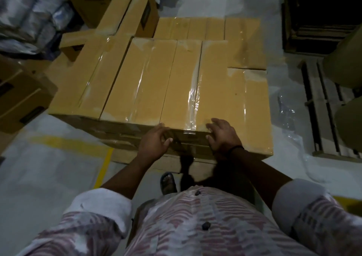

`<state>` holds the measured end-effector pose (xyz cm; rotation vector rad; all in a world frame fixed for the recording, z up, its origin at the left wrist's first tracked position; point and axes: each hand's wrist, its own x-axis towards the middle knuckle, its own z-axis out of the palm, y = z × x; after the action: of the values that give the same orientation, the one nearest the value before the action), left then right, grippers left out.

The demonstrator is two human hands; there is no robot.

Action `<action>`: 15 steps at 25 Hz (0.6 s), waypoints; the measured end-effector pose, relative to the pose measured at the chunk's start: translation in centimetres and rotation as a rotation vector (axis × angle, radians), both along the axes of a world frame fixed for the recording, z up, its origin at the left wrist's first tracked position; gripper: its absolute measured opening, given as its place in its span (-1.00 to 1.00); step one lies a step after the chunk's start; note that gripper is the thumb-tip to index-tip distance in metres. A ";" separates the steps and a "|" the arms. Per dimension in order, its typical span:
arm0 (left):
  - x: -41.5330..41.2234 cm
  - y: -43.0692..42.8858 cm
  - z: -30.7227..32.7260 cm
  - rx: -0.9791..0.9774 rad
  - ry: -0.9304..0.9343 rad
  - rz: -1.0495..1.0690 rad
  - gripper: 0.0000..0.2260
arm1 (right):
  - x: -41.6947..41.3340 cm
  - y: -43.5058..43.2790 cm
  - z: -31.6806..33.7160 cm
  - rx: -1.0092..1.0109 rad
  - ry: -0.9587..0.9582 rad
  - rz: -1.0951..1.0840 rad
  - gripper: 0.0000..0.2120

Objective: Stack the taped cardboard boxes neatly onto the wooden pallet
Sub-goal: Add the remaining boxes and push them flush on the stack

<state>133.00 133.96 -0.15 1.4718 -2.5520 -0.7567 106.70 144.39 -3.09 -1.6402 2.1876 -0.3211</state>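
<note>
Several taped brown cardboard boxes lie packed side by side in a flat layer in front of me. Both hands are at the near end of one long narrow box [180,83] in the middle, sealed with clear tape. My left hand [154,140] holds its near left corner, fingers curled over the top edge. My right hand [220,134] presses on the near right corner with fingers spread on the top face. A wider box [235,99] lies to the right, another long box [88,79] to the left. The pallet beneath is hidden by the boxes.
Loose boxes [21,97] stand on the floor at the left and far left [92,3]. A bare wooden pallet [321,107] lies at right, with crumpled clear plastic [286,111] beside it. Flattened cardboard stacks [317,20] fill the far right. My sandalled foot [168,183] stands near the stack.
</note>
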 end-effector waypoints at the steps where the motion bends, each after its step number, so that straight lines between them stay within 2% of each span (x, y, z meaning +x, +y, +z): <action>1: 0.4 1.1 -0.3 0.018 0.014 0.044 -0.59 | 0.5 0.0 0.1 -0.014 -0.010 0.032 -0.52; 4: 1.1 3.9 -0.3 0.082 0.004 0.190 -0.60 | 3.0 -0.2 -0.2 -0.054 -0.031 0.155 -0.51; 9: 4.2 7.1 0.0 0.092 0.044 0.316 -0.60 | 8.2 -1.5 -0.1 -0.067 -0.046 0.320 -0.59; 15: 10.0 4.0 0.3 0.045 0.041 0.369 -0.60 | 13.9 -5.2 0.7 -0.106 0.005 0.384 -0.59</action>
<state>142.95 138.00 0.12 1.8458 -2.1509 -0.7788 120.64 139.17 -2.40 -2.0704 1.8308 -0.3245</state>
